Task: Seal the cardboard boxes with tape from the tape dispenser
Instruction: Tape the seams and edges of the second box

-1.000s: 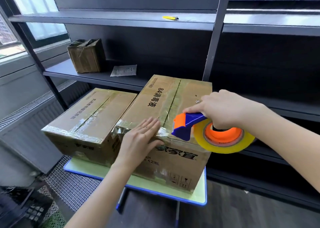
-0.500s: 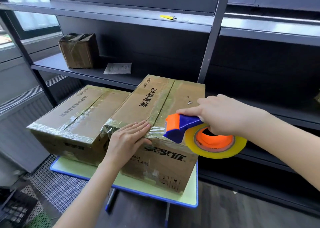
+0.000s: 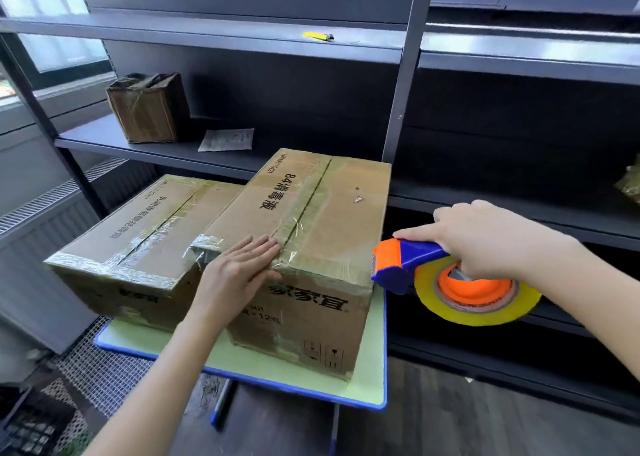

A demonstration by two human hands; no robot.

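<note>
Flat, straight-fingered left hand [image 3: 239, 275] presses near top edge of right-side brown cardboard box [image 3: 332, 213] on green table [image 3: 377, 369]; right hand [image 3: 485, 237] grips blue-and-orange plastic tape dispenser [image 3: 405, 261] beside box's near right corner: probably light, rigid, best held by handle.

Two large cardboard boxes stand on the bench [image 3: 375, 351]: left box [image 3: 138, 233], right box [image 3: 332, 220]. One tape dispenser [image 3: 450, 279], one small box [image 3: 147, 109], one flat packet [image 3: 227, 140], one yellow object [image 3: 317, 36].

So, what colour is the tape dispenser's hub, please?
The tape dispenser hub is orange, seen best in the head view.
</note>
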